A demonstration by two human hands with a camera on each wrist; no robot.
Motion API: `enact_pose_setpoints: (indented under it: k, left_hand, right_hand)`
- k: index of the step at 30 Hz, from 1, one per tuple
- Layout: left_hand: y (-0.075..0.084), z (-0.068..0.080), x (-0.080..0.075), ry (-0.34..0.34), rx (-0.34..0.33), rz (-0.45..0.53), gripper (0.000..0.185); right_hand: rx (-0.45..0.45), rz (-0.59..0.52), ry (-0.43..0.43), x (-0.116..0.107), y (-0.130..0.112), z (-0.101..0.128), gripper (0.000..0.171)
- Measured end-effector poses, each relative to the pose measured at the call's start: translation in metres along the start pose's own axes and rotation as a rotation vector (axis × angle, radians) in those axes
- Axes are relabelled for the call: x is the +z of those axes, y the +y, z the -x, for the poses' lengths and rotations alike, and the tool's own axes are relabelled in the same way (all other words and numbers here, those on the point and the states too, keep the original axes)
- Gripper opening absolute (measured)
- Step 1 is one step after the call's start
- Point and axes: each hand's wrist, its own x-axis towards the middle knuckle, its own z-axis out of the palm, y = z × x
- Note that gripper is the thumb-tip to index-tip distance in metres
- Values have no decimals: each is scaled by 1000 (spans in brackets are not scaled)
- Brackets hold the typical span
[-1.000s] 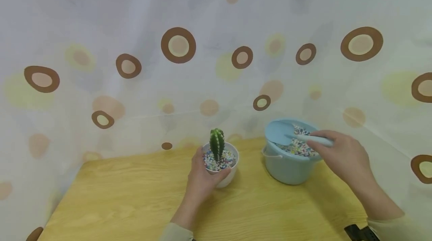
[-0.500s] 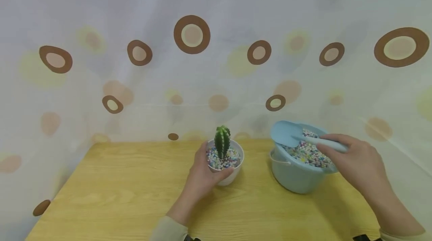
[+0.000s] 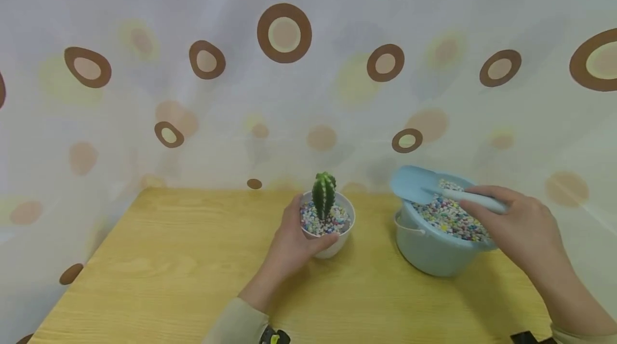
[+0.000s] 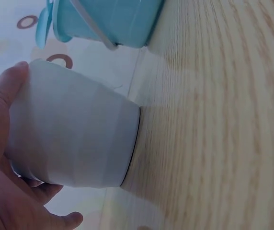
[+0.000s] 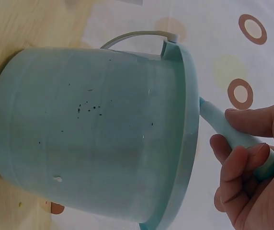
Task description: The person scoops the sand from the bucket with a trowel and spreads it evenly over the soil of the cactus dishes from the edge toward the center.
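A small white pot stands on the wooden table, with a green cactus upright in coloured pebbles. My left hand wraps round the pot's near side. To the right stands a light blue bucket filled with the same coloured pebbles. My right hand grips the handle of a light blue scoop, whose blade hovers over the bucket's left rim.
A pale curtain with brown and yellow rings hangs close behind the table and wraps round both sides. The bucket's thin handle hangs down on its left. Bare tabletop stretches left and in front of the pot.
The view has shifted, so everything sits a little further right and the table looks larger. Both hands keep the same hold on the pot and the scoop.
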Motion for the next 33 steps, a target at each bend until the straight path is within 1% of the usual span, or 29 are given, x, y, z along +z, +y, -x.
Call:
enact_pose_setpoints:
  k: [3, 9, 16, 21, 23, 29, 33]
  left_hand:
    - [1, -1, 5, 1, 1, 19, 119]
    - [4, -3, 16, -15, -28, 25, 123]
    - [7, -13, 24, -15, -40, 12, 123]
    - [8, -17, 24, -12, -55, 20, 122]
    - [9, -16, 24, -6, -61, 27, 122]
    - [9, -15, 25, -6, -48, 51, 122]
    - [9, -15, 26, -10, -55, 59, 122]
  right_hand:
    - [7, -4, 3, -3, 1, 3, 55]
    - [46, 37, 26, -13, 9, 9, 57]
    - [59, 65, 69, -23, 22, 8, 58]
    - [86, 63, 50, -23, 28, 6, 63]
    - [93, 62, 46, -24, 30, 9, 63]
    - [103, 84, 60, -33, 32, 16, 61]
    - [104, 113, 78, -41, 34, 20, 59]
